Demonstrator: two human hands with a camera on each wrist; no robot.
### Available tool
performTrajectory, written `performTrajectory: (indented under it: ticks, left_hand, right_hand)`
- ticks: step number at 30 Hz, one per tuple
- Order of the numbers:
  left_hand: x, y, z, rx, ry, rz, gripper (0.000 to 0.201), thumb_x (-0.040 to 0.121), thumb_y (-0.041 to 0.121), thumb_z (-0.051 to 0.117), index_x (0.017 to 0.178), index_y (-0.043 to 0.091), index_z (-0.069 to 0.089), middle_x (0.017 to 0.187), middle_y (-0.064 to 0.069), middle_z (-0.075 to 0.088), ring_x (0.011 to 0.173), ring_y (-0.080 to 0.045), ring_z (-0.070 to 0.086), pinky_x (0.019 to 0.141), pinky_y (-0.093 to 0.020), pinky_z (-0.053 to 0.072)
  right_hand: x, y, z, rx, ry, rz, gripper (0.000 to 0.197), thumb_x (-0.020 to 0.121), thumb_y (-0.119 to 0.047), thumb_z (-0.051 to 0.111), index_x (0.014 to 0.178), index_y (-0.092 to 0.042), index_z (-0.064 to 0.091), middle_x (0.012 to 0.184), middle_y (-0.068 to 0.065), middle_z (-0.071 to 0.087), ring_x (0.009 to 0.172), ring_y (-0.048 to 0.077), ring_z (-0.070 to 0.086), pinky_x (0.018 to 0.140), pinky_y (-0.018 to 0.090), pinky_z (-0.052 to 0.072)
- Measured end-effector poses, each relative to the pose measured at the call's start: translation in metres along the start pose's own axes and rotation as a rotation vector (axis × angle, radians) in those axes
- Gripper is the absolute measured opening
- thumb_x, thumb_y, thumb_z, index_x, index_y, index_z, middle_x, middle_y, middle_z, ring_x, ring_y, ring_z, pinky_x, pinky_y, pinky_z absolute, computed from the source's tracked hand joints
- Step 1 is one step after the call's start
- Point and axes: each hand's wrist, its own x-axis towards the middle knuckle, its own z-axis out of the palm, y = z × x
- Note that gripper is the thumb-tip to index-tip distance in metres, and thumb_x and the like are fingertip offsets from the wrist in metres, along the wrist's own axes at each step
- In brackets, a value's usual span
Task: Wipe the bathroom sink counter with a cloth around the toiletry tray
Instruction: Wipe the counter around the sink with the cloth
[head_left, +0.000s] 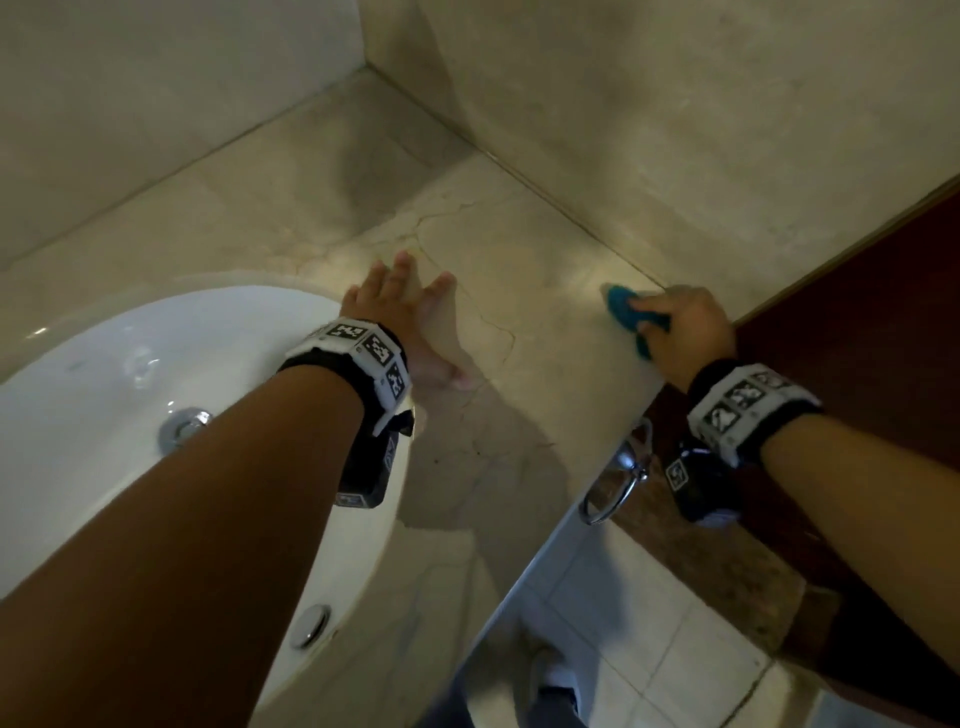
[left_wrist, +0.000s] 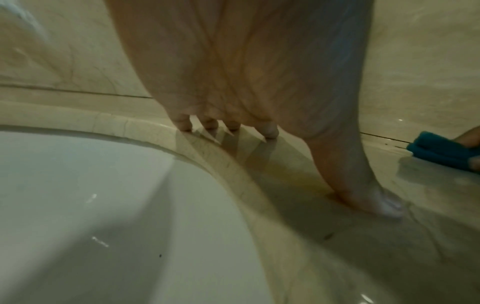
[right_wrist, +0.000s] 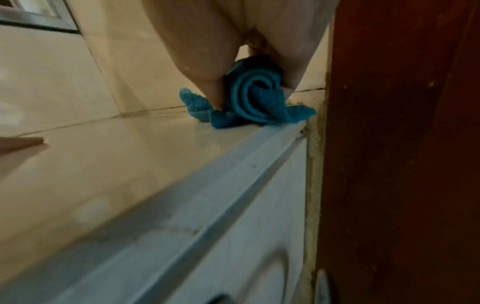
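**Teal cloth bunched in the right hand at the far corner of the desk**

I see the right hand (head_left: 691, 332) with its fingers curled round a teal cloth (head_left: 626, 312), pressing it down on the marble desk (head_left: 519, 291) close to where the back wall meets the dark wooden panel (head_left: 857, 312). In the right wrist view the cloth (right_wrist: 255, 102) is rolled into a loose coil under the palm, with two flaps spilling out onto the stone on either side.

The left hand (head_left: 410, 312) holds nothing: its fingers are straight and spread, and the fingertips (left_wrist: 270, 129) and thumb rest on the desk just beside the rim of the white sink basin (head_left: 130, 374), well apart from the cloth.

I judge the cloth to be light, soft and limp (it looks like knit or microfibre, though the blur keeps me from saying which). It will fold and bunch rather than hold a shape, so a rolled wad covers only a narrow strip. I would take it flatter, with the palm over the middle and the fingers spread across the top, so that more fabric meets the stone. The polished desk looks slick, so the cloth should glide easily; the loose flaps could drag or catch at the wall joint.

I see no toiletry tray in any view, so I cannot place the cloth relative to it.
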Motion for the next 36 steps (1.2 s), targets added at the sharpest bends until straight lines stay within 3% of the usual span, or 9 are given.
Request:
performTrajectory:
  ticks: [4,7,13,16,21,27,29,32,36]
  left_hand:
    - [-0.001,0.006,-0.007,-0.030,-0.022,-0.035,0.125,0.049,0.076,0.072,0.146,0.046,-0.001,0.158,0.000,-0.015,0.146,-0.033,-0.007,0.116,-0.054,0.010]
    - [-0.010,0.014,-0.006,-0.058,0.011,-0.076,0.124,0.047,0.073,0.074,0.147,0.038,0.011,0.157,-0.003,0.001,0.143,-0.034,0.009,0.112,-0.055,0.026]
    - [-0.072,0.048,0.034,-0.134,0.043,-0.180,0.078,0.090,0.046,0.053,0.152,0.023,0.012,0.160,0.000,-0.001,0.147,-0.022,0.009,0.117,-0.047,0.016]
    - [-0.111,0.055,0.057,-0.239,0.043,-0.217,0.086,0.085,0.057,0.054,0.152,0.025,0.009,0.160,0.002,0.000,0.147,-0.019,0.004,0.119,-0.043,0.010]
    - [-0.152,0.076,0.086,-0.319,0.067,-0.329,0.122,0.061,0.058,0.071,0.151,0.025,-0.005,0.160,0.000,-0.004,0.147,-0.022,0.001,0.118,-0.046,0.012]
    - [-0.181,0.087,0.111,-0.440,0.003,-0.464,0.137,0.059,0.053,0.082,0.150,0.014,-0.012,0.159,-0.007,-0.011,0.147,-0.024,0.000,0.118,-0.049,0.014]
    - [-0.182,0.089,0.111,-0.442,0.017,-0.478,0.136,0.059,0.053,0.082,0.150,0.015,-0.011,0.159,-0.005,-0.010,0.147,-0.023,0.001,0.118,-0.051,0.013]
    - [-0.181,0.090,0.109,-0.453,0.002,-0.506,0.135,0.059,0.053,0.082,0.150,0.017,-0.011,0.159,-0.003,-0.010,0.147,-0.022,0.001,0.117,-0.054,0.012]
    - [-0.181,0.093,0.107,-0.452,-0.024,-0.524,0.134,0.061,0.054,0.080,0.150,0.017,-0.014,0.159,-0.002,-0.015,0.147,-0.022,-0.005,0.116,-0.057,0.007]
  right_hand:
    - [-0.006,0.001,0.003,-0.068,0.006,0.033,0.036,0.090,-0.011,0.054,0.124,-0.019,0.060,0.128,0.018,0.047,0.110,0.036,0.051,0.087,0.028,0.041]
    - [-0.038,-0.017,0.007,-0.036,-0.055,-0.015,0.036,0.091,-0.012,0.052,0.124,-0.023,0.060,0.118,0.015,0.044,0.100,0.034,0.052,0.079,0.024,0.038]
    - [-0.091,-0.044,0.022,0.009,-0.267,-0.320,0.034,0.092,-0.011,0.052,0.124,-0.022,0.060,0.095,0.003,0.034,0.088,0.028,0.051,0.073,0.022,0.035]
    - [-0.073,-0.041,0.021,0.014,-0.286,-0.337,0.034,0.092,-0.011,0.052,0.124,-0.019,0.059,0.099,0.005,0.037,0.091,0.028,0.052,0.071,0.020,0.033]
    - [-0.047,-0.045,0.022,0.161,-0.188,-0.050,0.036,0.092,-0.022,0.054,0.126,-0.008,0.052,0.112,0.013,0.049,0.099,0.029,0.055,0.072,0.023,0.040]
    - [-0.098,-0.040,0.047,0.165,-0.299,-0.278,0.030,0.091,-0.024,0.055,0.116,-0.007,0.055,0.083,-0.005,0.038,0.063,0.002,0.040,0.050,0.007,0.038]
    - [-0.099,-0.038,0.046,0.129,-0.333,-0.350,0.029,0.092,-0.021,0.055,0.118,-0.010,0.057,0.086,-0.003,0.039,0.068,0.009,0.045,0.059,0.005,0.040]
    - [-0.085,-0.044,0.036,0.051,-0.307,-0.391,0.036,0.094,-0.014,0.049,0.128,-0.021,0.055,0.106,0.010,0.042,0.097,0.031,0.052,0.085,0.029,0.045]
    - [-0.069,-0.057,0.035,-0.026,-0.216,-0.304,0.042,0.090,-0.019,0.046,0.129,-0.031,0.054,0.129,0.020,0.046,0.112,0.038,0.049,0.091,0.040,0.042]
